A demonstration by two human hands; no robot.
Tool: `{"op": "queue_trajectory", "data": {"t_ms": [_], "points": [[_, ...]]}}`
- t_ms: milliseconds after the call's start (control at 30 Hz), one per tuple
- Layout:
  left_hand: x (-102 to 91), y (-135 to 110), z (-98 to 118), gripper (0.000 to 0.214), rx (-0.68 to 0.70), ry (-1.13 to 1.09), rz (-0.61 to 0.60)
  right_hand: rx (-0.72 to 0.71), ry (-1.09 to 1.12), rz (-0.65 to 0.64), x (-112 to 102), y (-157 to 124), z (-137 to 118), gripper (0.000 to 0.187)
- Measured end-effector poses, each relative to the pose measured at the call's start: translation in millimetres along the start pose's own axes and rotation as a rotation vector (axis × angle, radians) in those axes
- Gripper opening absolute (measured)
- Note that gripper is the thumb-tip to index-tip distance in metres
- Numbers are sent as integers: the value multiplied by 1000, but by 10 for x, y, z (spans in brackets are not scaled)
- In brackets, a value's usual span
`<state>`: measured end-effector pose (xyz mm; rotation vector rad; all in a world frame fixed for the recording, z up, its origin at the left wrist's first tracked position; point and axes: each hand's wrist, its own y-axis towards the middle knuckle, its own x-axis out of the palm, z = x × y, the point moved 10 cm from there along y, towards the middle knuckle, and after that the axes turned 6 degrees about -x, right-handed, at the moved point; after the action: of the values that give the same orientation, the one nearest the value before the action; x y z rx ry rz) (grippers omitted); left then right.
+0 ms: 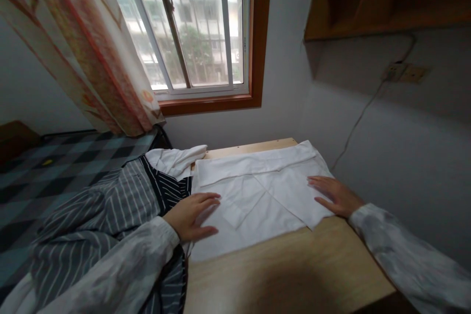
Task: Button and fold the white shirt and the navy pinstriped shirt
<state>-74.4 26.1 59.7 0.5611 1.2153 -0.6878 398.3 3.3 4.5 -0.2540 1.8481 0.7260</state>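
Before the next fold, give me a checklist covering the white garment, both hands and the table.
1. Left hand flat and open on the left edge of the white folded cotton garment: ok.
2. Right hand flat and open on its right edge: ok.
3. Top flaps lying smooth: ok, only faint creases.
4. Bare stretch of the light wooden table in front of the near edge: ok.
5. Grey striped fabric pile apart from the garment: not ok, it butts against the left edge.
6. Lower layers lined up: cannot tell, hidden underneath.
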Motion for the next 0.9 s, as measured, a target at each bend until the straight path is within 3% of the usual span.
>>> {"op": "queue_trajectory", "data": {"t_ms": [100,233,367,467,567,667,767,900], "points": [[123,-196,170,82,12,26,-87,-19,50,-45,-50,-255,-281,66],[182,-325,311,64,2,71,-105,-63,90,-94,-92,-393,-420,71],[234,-399,464,61,71,122,-99,-62,79,-82,-81,-427,-336,46],[300,-408,492,39,71,154,-108,-63,79,-55,-41,-438,-263,32],[308,-374,407,29,-19,119,-111,-59,82,-26,-24,-438,-234,31],[215,-324,195,20,-192,54,-97,47,83,8,-79,-388,-159,32],[19,-283,-60,23,-374,-64,-6,191,106,24,-170,-268,-61,34],[-92,-221,-253,27,-470,-274,77,273,154,48,-284,-50,9,39]]}}
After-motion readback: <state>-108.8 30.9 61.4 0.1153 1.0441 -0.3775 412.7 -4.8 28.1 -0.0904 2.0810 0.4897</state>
